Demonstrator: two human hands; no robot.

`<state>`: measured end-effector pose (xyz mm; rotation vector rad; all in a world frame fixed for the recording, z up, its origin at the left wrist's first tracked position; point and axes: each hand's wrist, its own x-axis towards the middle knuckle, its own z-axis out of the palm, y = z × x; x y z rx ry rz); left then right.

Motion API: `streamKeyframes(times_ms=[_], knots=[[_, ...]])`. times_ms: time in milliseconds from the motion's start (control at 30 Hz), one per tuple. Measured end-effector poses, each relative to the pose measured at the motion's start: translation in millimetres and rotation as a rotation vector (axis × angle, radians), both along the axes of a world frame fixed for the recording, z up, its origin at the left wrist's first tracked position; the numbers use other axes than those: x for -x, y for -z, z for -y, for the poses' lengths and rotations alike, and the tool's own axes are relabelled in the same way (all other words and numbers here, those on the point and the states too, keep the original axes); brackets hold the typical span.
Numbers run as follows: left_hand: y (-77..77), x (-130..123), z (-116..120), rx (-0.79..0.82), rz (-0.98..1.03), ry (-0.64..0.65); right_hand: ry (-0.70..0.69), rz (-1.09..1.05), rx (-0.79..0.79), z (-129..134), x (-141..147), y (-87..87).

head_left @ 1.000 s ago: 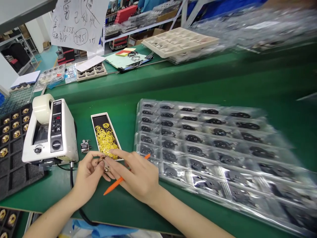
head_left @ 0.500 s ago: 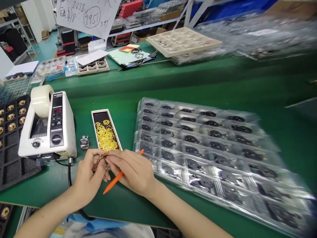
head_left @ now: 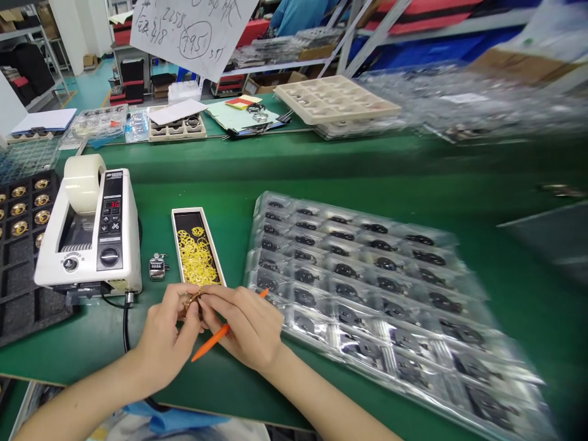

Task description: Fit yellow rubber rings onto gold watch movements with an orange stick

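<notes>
My left hand (head_left: 168,337) pinches a small gold-coloured metal part (head_left: 193,299) between thumb and fingers. The fingertips of my right hand (head_left: 250,327) touch the same part from the right. An orange pointed stick (head_left: 211,343) lies through my right hand, its tip toward the lower left. Just beyond the hands is a white-rimmed box (head_left: 212,241) holding many yellow rings (head_left: 197,257). Fingers hide much of the gold part.
A tape dispenser (head_left: 110,245) and a tally counter (head_left: 157,267) stand left, near a black tray (head_left: 27,294) with gold parts. Clear plastic trays of black parts (head_left: 344,269) spread over the right. Farther back are a beige tray (head_left: 337,98) and a clipboard (head_left: 239,116).
The view has shifted slightly, so the bench items sit a little differently in the picture. Both hands remain together at the gold part, whose angle looks slightly changed.
</notes>
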<state>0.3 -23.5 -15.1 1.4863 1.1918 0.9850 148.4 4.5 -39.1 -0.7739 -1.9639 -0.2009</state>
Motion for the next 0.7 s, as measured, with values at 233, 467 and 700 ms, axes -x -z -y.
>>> streamKeyframes(times_ms=[233, 467, 700], knots=[[3.0, 0, -2, 0.032, 0.030, -0.004, -0.015, 0.047, -0.076, -2, -1, 2.2], [5.4, 0, -3, -0.009, 0.013, -0.020, 0.035, -0.022, -0.045, -2, 4, 6.9], [11.6, 1, -7, 0.009, 0.041, -0.015, 0.037, 0.044, -0.094, -5, 4, 2.8]])
